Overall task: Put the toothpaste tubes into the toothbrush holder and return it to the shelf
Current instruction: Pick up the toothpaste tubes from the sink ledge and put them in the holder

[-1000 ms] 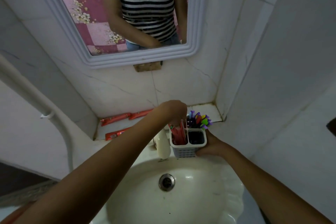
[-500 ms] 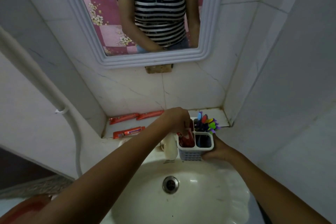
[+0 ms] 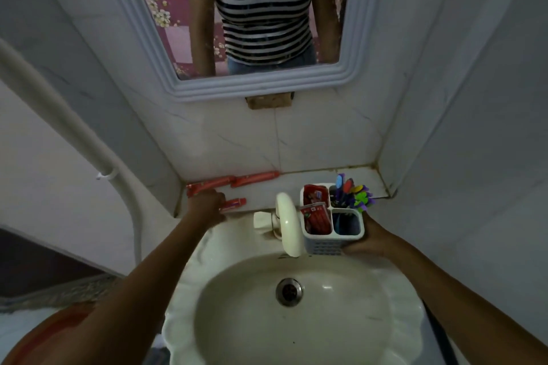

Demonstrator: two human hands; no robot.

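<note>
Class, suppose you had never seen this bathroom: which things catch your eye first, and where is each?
First come the bright toothbrushes fanning from the white toothbrush holder, which the right hand grips at the sink rim, right of the tap. Next, the red toothpaste tubes on the tiled shelf, where the left hand closes on one. Above hangs the mirror.

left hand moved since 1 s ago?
Yes. The left hand has gone from above the toothbrush holder, left past the tap, to the toothpaste tube on the shelf.
</note>
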